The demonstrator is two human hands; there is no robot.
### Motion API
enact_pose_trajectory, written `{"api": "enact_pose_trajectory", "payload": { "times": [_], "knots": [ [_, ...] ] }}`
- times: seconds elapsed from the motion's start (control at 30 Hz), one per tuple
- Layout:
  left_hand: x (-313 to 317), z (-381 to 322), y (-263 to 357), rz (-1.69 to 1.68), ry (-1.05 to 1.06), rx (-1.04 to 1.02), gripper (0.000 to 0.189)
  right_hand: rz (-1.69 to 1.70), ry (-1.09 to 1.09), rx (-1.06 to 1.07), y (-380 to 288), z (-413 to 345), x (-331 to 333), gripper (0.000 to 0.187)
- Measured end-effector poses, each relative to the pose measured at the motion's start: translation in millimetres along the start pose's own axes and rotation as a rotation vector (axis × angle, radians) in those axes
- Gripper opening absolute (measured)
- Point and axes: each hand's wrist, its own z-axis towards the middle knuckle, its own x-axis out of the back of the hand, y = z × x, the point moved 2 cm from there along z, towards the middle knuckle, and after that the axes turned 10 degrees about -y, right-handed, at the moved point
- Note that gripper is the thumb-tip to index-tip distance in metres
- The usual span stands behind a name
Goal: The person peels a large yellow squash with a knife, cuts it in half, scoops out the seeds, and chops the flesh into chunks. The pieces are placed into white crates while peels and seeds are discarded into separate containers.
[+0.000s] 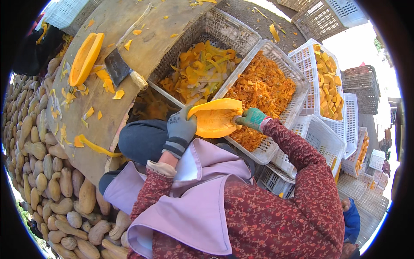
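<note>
My left hand [182,126], in a grey glove, grips the left end of a peeled, hollowed squash half [215,119] above my lap. My right hand [251,119], in a green glove, is closed at the squash's right end; a bit of a pale or shiny tool shows at the fingertips, the rest hidden. Below and beyond it stands a crate [305,87] of orange shredded pulp and seeds [262,84]. On the wooden board lie another peeled squash half [86,60] and a cleaver [118,67] with a wooden handle, among scattered peel scraps.
A crate [233,24] of yellow peelings adjoins the pulp crate. White crates at the right hold cut squash pieces [328,84]; others are stacked beyond. Whole squashes [66,184] cover the ground at the left. Parts of another person in blue [351,221] show at lower right.
</note>
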Motion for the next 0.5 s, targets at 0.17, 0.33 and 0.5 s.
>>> {"api": "enact_pose_trajectory", "payload": {
  "times": [0.17,0.33,0.5],
  "knots": [
    [0.5,5.8,-7.7,-0.043,0.017,0.055,0.035,0.106,0.256,0.143,-56.1,-4.9,-16.7,0.053],
    [2.5,-3.1,-3.7,-0.036,0.006,0.028,0.034,0.131,0.417,-0.158,21.7,-15.6,-30.0,0.057],
    [-0.8,8.4,-16.8,-0.116,0.073,-0.007,0.035,0.038,0.503,-0.222,71.8,-32.7,-30.9,0.056]
  ]
}}
